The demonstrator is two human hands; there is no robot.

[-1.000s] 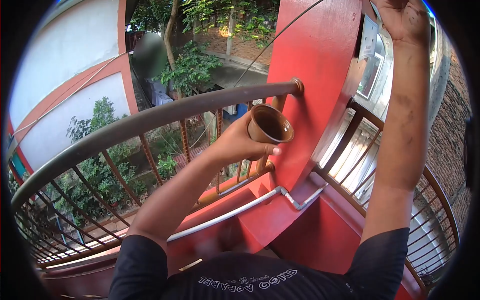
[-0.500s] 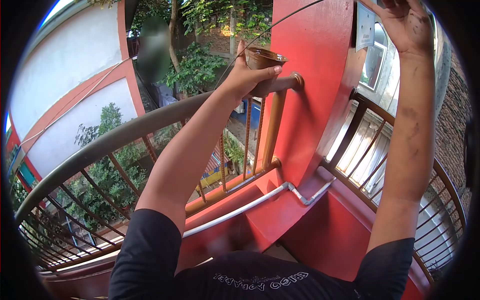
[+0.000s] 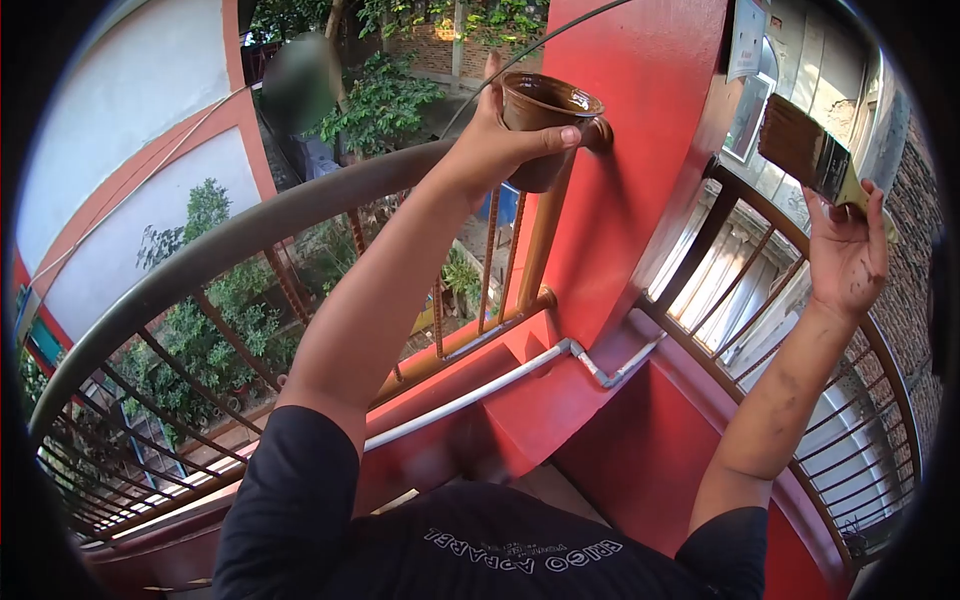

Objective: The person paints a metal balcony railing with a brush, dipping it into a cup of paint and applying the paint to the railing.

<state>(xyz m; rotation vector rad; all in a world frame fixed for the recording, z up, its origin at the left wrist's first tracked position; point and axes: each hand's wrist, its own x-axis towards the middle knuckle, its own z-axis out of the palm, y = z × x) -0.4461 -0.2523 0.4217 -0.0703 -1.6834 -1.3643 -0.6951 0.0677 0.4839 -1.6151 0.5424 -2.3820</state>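
Observation:
In my left hand [image 3: 490, 145] is a cup of brown paint [image 3: 540, 150], tilted a little so its wet brown inside shows. My thumb and fingers wrap round it, just above the end of the brown handrail [image 3: 260, 215]. Off to the right, my right hand [image 3: 848, 255] is raised and closed on the pale handle of a paintbrush [image 3: 805, 150]. Brown paint coats the bristles, which point up and left, away from the railing. Brown smears mark my right wrist and forearm.
A red pillar [image 3: 630, 150] stands beyond the cup, with a dark cable [image 3: 540, 45] passing in front. White pipe [image 3: 480, 400] runs along the red ledge. A second brown railing [image 3: 745, 205] stands at right. Plants [image 3: 210, 350] grow below at left.
My right hand has come down from the top edge, bringing the paintbrush into view. The cup in my left hand has shifted slightly right and looks nearer.

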